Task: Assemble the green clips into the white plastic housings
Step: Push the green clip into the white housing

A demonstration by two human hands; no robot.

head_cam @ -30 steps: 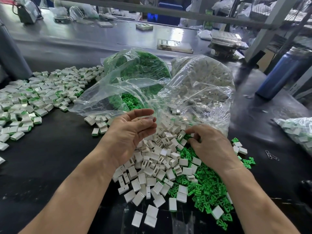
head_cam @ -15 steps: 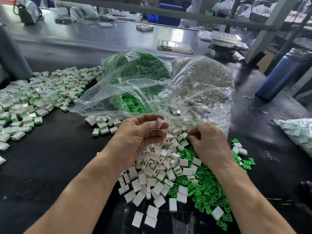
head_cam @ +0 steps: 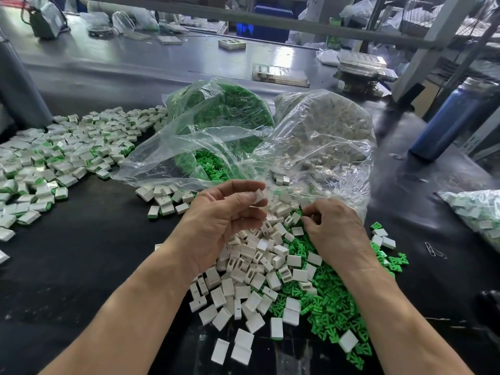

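My left hand (head_cam: 221, 220) is raised above the loose pile and pinches one white housing (head_cam: 259, 197) between thumb and fingertips. My right hand (head_cam: 334, 230) is down on the pile with its fingers curled; what it holds is hidden. Below both hands lies a heap of white housings (head_cam: 251, 266), and to its right a spread of green clips (head_cam: 332, 301). Behind them an open clear bag of green clips (head_cam: 216, 123) lies beside an open clear bag of white housings (head_cam: 324, 136).
Several assembled white-and-green pieces (head_cam: 59, 158) cover the black table (head_cam: 81, 253) at the left. A blue bottle (head_cam: 454, 117) stands at the right, another filled bag (head_cam: 479, 212) at the right edge. Paper clips (head_cam: 435, 250) lie near it.
My left hand rose from the pile with a white housing pinched in its fingertips. My right hand drew slightly back and curled its fingers on the pile.
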